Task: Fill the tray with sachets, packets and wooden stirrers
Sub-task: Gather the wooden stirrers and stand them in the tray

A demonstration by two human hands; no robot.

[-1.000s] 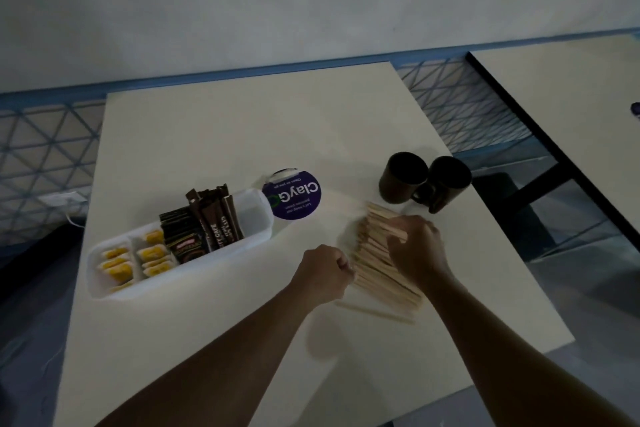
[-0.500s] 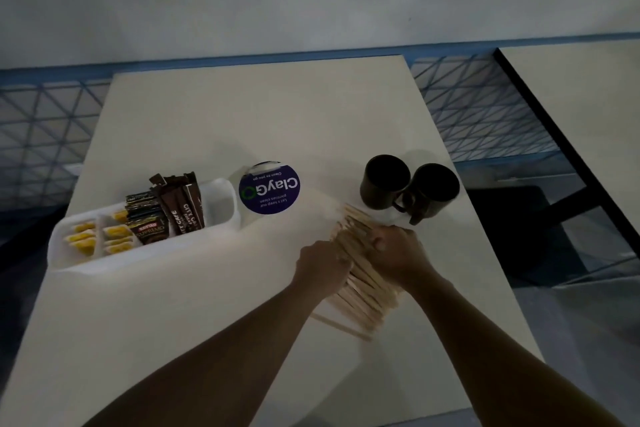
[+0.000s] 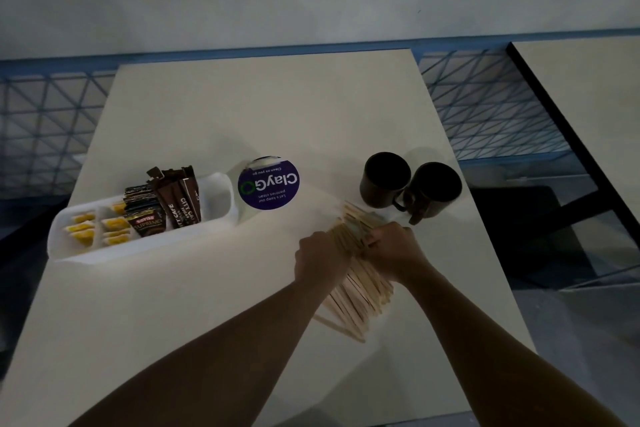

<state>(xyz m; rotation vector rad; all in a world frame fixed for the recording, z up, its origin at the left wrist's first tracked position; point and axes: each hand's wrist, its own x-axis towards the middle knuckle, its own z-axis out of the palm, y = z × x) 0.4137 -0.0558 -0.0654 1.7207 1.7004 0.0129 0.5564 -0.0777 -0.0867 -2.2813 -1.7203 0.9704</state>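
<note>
Pale grey wall fills the top of my head view, and below it sits a cream table (image 3: 263, 107) with a blue patterned floor on both sides. A second table (image 3: 595, 87) with a dark edge shows at the far right.

On the left part of my table I see a long white tray (image 3: 145, 246). Its left end holds little yellow sachets (image 3: 81, 227), and the middle holds brown coffee packets (image 3: 173, 198) standing up on end. The right end of the tray looks bare. Just beside that end is a round purple sticker (image 3: 269, 184) with white words on it (they read upside down from where I look). Two dark mugs (image 3: 410, 184) stand close together near the right edge.

Both hands are low in the middle, on a big pile of wooden stirrers (image 3: 360, 284). The pile lies on the table, well apart from the tray and just in front of the mugs. My left hand (image 3: 320, 255) is curled, its fingers bent in against the left side of the pile. My right hand (image 3: 394, 250) is curled too, fingers wrapped over the top end of the sticks. The two hands squeeze the bundle from both sides. One stirrer (image 3: 337, 324) lies loose at the near edge of the pile.
</note>
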